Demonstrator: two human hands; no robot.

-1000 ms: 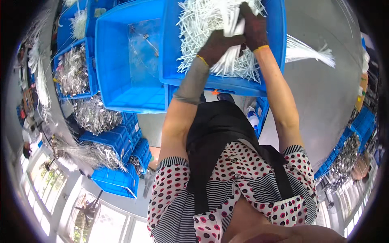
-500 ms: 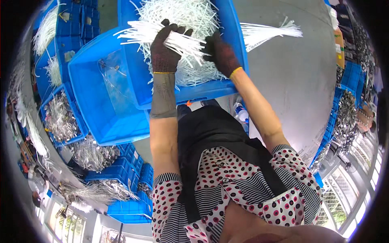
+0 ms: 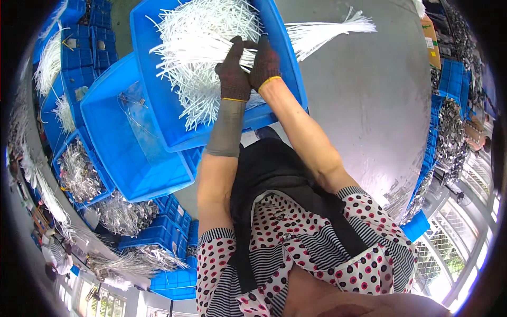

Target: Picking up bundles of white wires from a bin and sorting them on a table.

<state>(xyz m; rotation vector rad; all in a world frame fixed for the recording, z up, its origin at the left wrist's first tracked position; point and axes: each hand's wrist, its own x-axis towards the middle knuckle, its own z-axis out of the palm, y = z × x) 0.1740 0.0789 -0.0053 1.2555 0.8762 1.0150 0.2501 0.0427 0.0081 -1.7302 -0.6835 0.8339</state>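
In a dark knitted glove with a yellow cuff edge, my left hand [image 3: 234, 76] closes around a bundle of thin white strips [image 3: 203, 51]. Right beside it, my gloved right hand [image 3: 265, 63] is closed on the same bundle's right end, its fingertips partly hidden. Both hands are over a blue crate [image 3: 141, 63], which holds a tangled heap of loose white strips [image 3: 198, 98]. Against the background of the heap, the bundle's left end is hard to make out. A second bundle of long white strips [image 3: 330, 31] sticks out beyond the crate's right wall.
To the left stands another blue crate [image 3: 113, 142] with a few thin wires inside. Farther left, stacked blue bins [image 3: 100, 45] and crates of silvery strands [image 3: 79, 171] line the side. Grey floor [image 3: 364, 105] spreads out on the right, with a cardboard box [image 3: 431, 42] beyond.
My right hand, apart from the left before, has come in against it and onto the bundle. My left hand has moved right and slightly down. The crates appear shifted left in view.
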